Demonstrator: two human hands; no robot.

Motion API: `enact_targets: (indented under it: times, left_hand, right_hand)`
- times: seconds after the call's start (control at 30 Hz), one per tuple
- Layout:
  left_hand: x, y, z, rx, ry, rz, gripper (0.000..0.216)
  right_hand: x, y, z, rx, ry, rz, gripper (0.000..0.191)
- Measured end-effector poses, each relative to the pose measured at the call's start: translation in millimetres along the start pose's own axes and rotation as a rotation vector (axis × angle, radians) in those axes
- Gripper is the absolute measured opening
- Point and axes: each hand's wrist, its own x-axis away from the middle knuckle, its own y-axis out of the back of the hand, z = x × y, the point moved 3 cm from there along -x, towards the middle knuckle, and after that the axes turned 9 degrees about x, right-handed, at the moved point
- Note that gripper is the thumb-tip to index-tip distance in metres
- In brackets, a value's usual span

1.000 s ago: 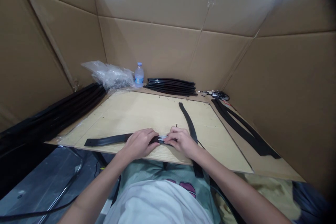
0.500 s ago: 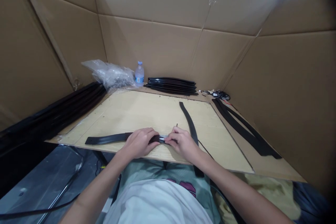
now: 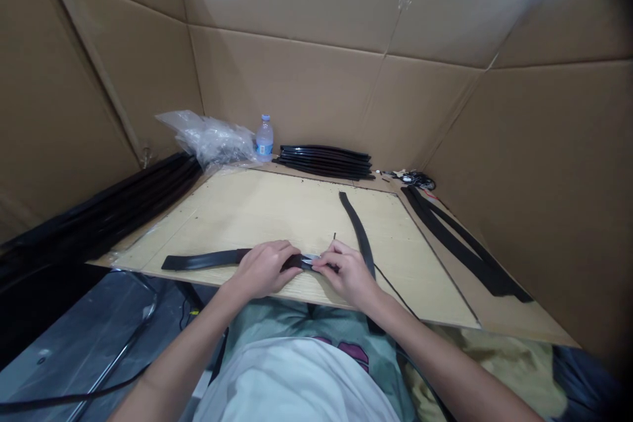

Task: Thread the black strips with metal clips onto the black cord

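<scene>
My left hand [image 3: 267, 268] is closed on a black flat strip [image 3: 202, 260] that lies along the front of the board, pressing it down near its right end. Opposite it, my right hand [image 3: 346, 270] pinches a small silver tool with pointed blades [image 3: 310, 259]. The blades touch the strip just right of my left fingertips; the fingers hide the rest of the tool. A thin dark tip [image 3: 335, 236] sticks up behind my right hand. Beside that hand, a second curved black strip [image 3: 357, 221] runs down the board and passes under my right forearm.
A pale wooden board [image 3: 257, 211] covers the table. Behind it are stacked black strips [image 3: 324, 161], a water bottle [image 3: 265, 138] and clear plastic bags [image 3: 217, 142]. Long black strips [image 3: 109, 208] lie left, more strips [image 3: 459, 244] right. Cardboard walls [image 3: 297, 72] enclose the table.
The silver blades and my right hand have shifted very slightly against the strip. My left hand stays in place; the whole view has moved a little.
</scene>
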Motion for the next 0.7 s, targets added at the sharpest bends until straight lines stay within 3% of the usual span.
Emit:
enact_targets:
  times: [0.7]
  left_hand:
    - [-0.2, -1.2, 0.7, -0.009, 0.007, 0.002, 0.025]
  right_hand:
    - [1.8, 1.5, 2.4, -0.012, 0.026, -0.022, 0.011]
